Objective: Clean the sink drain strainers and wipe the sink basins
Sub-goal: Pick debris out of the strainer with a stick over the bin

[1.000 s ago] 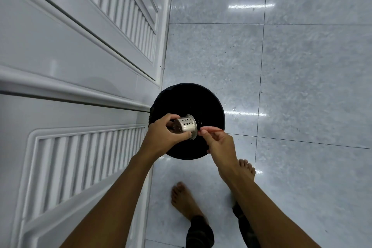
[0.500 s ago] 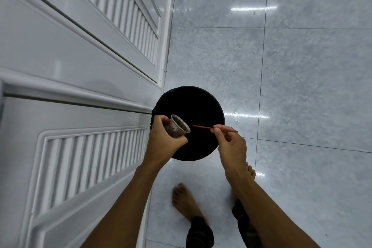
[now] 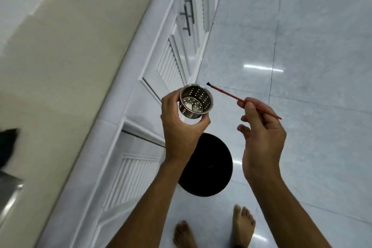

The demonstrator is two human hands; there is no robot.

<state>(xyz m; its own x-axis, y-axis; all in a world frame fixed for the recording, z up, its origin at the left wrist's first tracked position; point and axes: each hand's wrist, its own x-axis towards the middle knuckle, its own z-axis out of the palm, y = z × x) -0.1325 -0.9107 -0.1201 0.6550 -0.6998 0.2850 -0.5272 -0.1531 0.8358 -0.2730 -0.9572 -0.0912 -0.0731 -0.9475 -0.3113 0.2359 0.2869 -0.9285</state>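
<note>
My left hand [image 3: 181,127] grips a perforated steel sink strainer cup [image 3: 195,102], its open mouth turned up toward me, with a few bits of residue on its holed bottom. My right hand [image 3: 261,139] pinches a thin red stick [image 3: 239,98] with a small dark brush tip, which points at the strainer's rim and stops just short of it. Both hands are raised in front of me, above a black round bin [image 3: 211,171] that stands on the floor.
White louvred cabinet doors [image 3: 173,66] with metal bar handles [image 3: 188,16] run along the left. A beige countertop [image 3: 70,56] fills the upper left, a steel edge [image 3: 8,193] at far left. Glossy grey floor tiles [image 3: 302,46] lie right. My bare feet [image 3: 243,223] stand below.
Both hands have risen from just over the bin to chest height. The strainer turned mouth-up and the stick came out of it. The view swung up to take in the countertop.
</note>
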